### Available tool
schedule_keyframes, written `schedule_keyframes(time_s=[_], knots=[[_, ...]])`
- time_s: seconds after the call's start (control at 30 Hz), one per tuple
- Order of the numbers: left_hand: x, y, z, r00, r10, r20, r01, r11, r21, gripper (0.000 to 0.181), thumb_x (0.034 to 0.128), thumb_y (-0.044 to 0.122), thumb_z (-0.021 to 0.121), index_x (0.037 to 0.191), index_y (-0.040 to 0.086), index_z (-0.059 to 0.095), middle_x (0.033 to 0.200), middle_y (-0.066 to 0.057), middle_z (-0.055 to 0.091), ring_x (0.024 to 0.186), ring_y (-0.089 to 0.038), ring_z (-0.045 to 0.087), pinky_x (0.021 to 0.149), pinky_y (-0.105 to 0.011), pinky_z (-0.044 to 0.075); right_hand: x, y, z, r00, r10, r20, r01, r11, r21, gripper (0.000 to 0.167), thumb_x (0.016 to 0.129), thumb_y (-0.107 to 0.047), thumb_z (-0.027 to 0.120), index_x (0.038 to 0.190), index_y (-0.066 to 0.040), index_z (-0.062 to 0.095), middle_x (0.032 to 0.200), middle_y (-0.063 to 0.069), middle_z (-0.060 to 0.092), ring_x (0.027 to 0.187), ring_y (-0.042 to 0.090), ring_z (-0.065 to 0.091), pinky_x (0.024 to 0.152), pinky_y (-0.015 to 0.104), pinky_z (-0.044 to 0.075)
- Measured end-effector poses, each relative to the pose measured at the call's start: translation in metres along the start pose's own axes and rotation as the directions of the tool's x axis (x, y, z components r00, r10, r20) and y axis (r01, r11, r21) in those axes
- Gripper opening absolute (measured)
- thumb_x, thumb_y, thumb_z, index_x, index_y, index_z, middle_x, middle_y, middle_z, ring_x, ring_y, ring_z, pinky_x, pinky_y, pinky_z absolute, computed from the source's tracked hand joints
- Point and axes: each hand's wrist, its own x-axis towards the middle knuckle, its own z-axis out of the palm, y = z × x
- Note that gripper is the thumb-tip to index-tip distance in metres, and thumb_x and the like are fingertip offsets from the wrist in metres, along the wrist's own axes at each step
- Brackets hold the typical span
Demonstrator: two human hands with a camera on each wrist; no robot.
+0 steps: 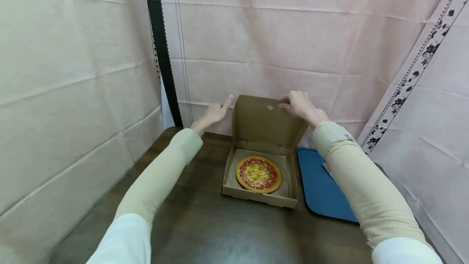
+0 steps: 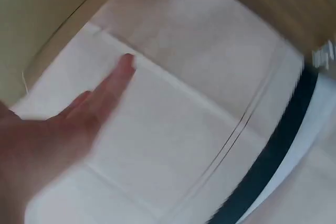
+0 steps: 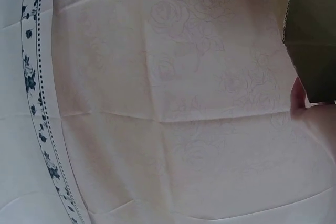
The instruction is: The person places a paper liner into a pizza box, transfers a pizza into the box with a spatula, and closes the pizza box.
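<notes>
An open cardboard pizza box stands on the table, its lid raised at the back. Inside the base lies a round pizza with red and yellow topping. My right hand grips the lid's upper right edge; in the right wrist view, fingers and thumb of that hand meet the lid's corner. To the left of the lid, my left hand is held in the air with fingers extended, apart from the box in the head view. The left wrist view shows this hand blurred and holding nothing.
A blue tray lies right of the box, partly under my right forearm, with a pale flat item on it mostly hidden. Cloth curtains hang behind and on both sides of the dark wooden table.
</notes>
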Motion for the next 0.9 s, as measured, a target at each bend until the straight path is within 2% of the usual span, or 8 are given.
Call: schedule_keyframes(time_s=[0.07, 0.13, 0.2, 0.27, 0.4, 0.53, 0.67, 0.9], knots=[[0.004, 0.004, 0.000, 0.996, -0.005, 0.086, 0.024, 0.973, -0.228, 0.093, 0.0887, 0.078, 0.010, 0.154, 0.013, 0.026, 0.127, -0.022, 0.060, 0.111, -0.037, 0.061, 0.103, -0.050, 0.045, -0.002, 0.002, -0.001, 0.999, 0.043, 0.006, -0.044, 0.999, 0.017, 0.018, 0.091, -0.021, 0.067, 0.089, -0.004, 0.074, 0.091, 0.014, 0.073, 0.084, 0.031, 0.060, 0.089, 0.051, 0.031], [0.007, 0.007, 0.006, 0.984, -0.030, 0.176, 0.094, 0.925, -0.368, 0.093, 0.0872, 0.080, 0.011, 0.156, 0.017, 0.015, 0.135, -0.022, 0.053, 0.115, -0.039, 0.059, 0.102, -0.049, 0.047, -0.005, 0.006, -0.002, 0.995, 0.093, 0.035, -0.096, 0.993, 0.071, 0.025, 0.091, -0.030, 0.067, 0.094, -0.007, 0.075, 0.100, 0.014, 0.074, 0.096, 0.033, 0.061, 0.099, 0.055, 0.026], [0.004, 0.010, 0.011, 0.972, -0.019, 0.232, 0.121, 0.893, -0.434, 0.092, 0.0877, 0.079, 0.014, 0.157, 0.018, 0.011, 0.161, -0.019, 0.016, 0.140, -0.046, 0.031, 0.112, -0.055, 0.034, -0.011, 0.012, -0.004, 0.986, 0.148, 0.083, -0.159, 0.974, 0.162, 0.040, 0.092, -0.043, 0.062, 0.114, -0.010, 0.072, 0.124, 0.015, 0.066, 0.119, 0.036, 0.056, 0.109, 0.061, 0.022], [0.003, 0.013, 0.016, 0.966, -0.007, 0.258, 0.123, 0.892, -0.434, 0.090, 0.0888, 0.078, 0.015, 0.157, 0.018, 0.011, 0.162, -0.016, 0.015, 0.142, -0.043, 0.030, 0.113, -0.054, 0.033, -0.020, 0.022, -0.005, 0.968, 0.201, 0.148, -0.237, 0.925, 0.296, 0.062, 0.093, -0.057, 0.052, 0.136, -0.013, 0.057, 0.145, 0.015, 0.050, 0.137, 0.037, 0.040, 0.114, 0.062, 0.017], [0.000, 0.019, 0.021, 0.958, 0.020, 0.287, 0.110, 0.897, -0.428, 0.088, 0.0908, 0.075, 0.017, 0.157, 0.017, 0.010, 0.163, -0.012, 0.009, 0.148, -0.035, 0.021, 0.115, -0.052, 0.030, -0.045, 0.048, 0.003, 0.891, 0.289, 0.350, -0.435, 0.761, 0.481, 0.097, 0.086, -0.081, 0.020, 0.156, -0.014, 0.009, 0.162, 0.021, 0.008, 0.147, 0.046, 0.010, 0.114, 0.065, 0.017], [-0.001, 0.023, 0.022, 0.954, 0.035, 0.299, 0.099, 0.900, -0.424, 0.084, 0.0926, 0.073, 0.016, 0.157, 0.019, 0.008, 0.164, -0.008, 0.004, 0.151, -0.031, 0.012, 0.118, -0.051, 0.027, -0.061, 0.064, 0.021, 0.784, 0.225, 0.579, -0.585, 0.582, 0.565, 0.103, 0.080, -0.085, 0.005, 0.151, -0.015, -0.023, 0.157, 0.032, -0.012, 0.141, 0.060, 0.003, 0.109, 0.071, 0.021], [-0.001, 0.026, 0.021, 0.953, 0.038, 0.301, 0.096, 0.903, -0.419, 0.080, 0.0939, 0.071, 0.014, 0.157, 0.021, 0.006, 0.165, -0.007, 0.002, 0.151, -0.030, 0.010, 0.118, -0.050, 0.025, -0.064, 0.070, 0.030, 0.757, 0.085, 0.648, -0.619, 0.410, 0.669, 0.099, 0.082, -0.085, 0.011, 0.144, -0.025, -0.037, 0.155, 0.029, -0.023, 0.138, 0.062, -0.002, 0.106, 0.072, 0.026], [-0.001, 0.035, 0.018, 0.965, 0.018, 0.261, 0.111, 0.874, -0.473, 0.083, 0.0937, 0.071, 0.016, 0.157, 0.018, 0.007, 0.164, -0.009, 0.004, 0.151, -0.030, 0.012, 0.117, -0.048, 0.030, -0.059, 0.068, 0.017, 0.768, 0.078, 0.636, -0.608, 0.403, 0.685, 0.096, 0.085, -0.081, 0.020, 0.145, -0.030, -0.035, 0.158, 0.023, -0.021, 0.141, 0.059, -0.002, 0.102, 0.070, 0.034]])
